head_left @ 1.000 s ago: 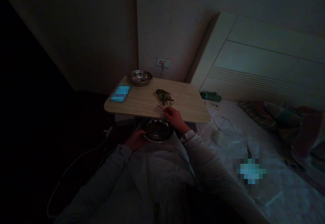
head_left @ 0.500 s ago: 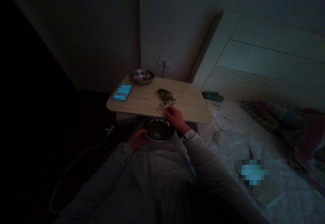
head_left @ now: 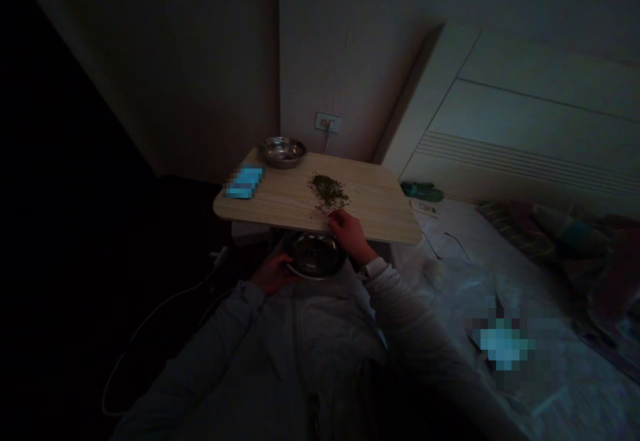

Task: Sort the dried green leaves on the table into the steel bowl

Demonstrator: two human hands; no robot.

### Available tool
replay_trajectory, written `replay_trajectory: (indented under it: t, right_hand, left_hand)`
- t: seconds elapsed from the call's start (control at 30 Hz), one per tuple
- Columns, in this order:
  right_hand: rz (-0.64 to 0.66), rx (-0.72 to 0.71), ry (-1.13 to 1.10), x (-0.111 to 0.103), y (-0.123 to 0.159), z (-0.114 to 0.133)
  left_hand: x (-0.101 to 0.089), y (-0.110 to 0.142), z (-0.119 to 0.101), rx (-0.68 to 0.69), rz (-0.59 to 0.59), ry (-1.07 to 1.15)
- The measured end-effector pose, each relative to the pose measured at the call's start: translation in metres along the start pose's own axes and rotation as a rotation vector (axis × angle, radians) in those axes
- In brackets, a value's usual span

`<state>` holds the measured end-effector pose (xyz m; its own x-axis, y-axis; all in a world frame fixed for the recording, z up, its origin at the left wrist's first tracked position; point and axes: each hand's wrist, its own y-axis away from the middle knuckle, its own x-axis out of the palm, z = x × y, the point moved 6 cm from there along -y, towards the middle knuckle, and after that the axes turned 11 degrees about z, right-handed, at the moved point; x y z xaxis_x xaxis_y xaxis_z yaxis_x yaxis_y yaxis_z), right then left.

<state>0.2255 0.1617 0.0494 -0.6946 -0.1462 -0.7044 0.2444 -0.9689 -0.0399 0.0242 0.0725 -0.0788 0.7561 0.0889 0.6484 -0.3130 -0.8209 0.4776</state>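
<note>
My left hand grips the near-left rim of a shiny metal bowl, held at my lap just below the table's front edge. The bowl's inside is dark, and its contents are hard to make out. Above its right side, my right hand rests at the front edge of the wooden table, fingers bent and drawn together. Whatever is between those fingertips is too small to see. Just beyond them lies a loose pile of small greenish-brown grains or dried bits, with some scattered toward me.
A second metal bowl stands at the table's back left, near a blurred bright rectangle. To the right is a bed with a pale headboard and a patterned blanket. A white cable trails on the left.
The view has shifted very slightly. My right hand stays at the table's front edge by the pile, and my left hand still holds the bowl.
</note>
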Motion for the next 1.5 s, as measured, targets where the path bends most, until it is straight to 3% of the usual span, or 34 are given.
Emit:
replay_trajectory:
  t: [0.27, 0.47, 0.67, 1.0, 1.2, 1.5]
  right_hand:
    - [0.032, -0.009, -0.003, 0.005, 0.001, 0.002]
    - [-0.028, 0.024, 0.027, -0.002, 0.000, -0.002]
    - [0.041, 0.023, 0.046, 0.007, 0.003, 0.006]
    - [-0.050, 0.040, 0.027, -0.005, 0.004, -0.009]
    - [-0.028, -0.022, 0.034, 0.004, 0.002, -0.001]
    - [-0.008, 0.038, 0.091, 0.001, 0.004, 0.001]
  left_hand:
    - [0.001, -0.001, 0.001, -0.017, 0.017, 0.006]
    - [-0.002, -0.003, 0.001, 0.000, 0.009, -0.006]
    - [0.001, -0.001, 0.000, -0.003, 0.014, 0.002]
    - [-0.003, -0.001, 0.001, -0.010, -0.017, -0.004]
    - [-0.001, 0.000, -0.001, 0.007, -0.018, -0.016]
    - [-0.002, -0.001, 0.001, -0.014, -0.013, 0.000]
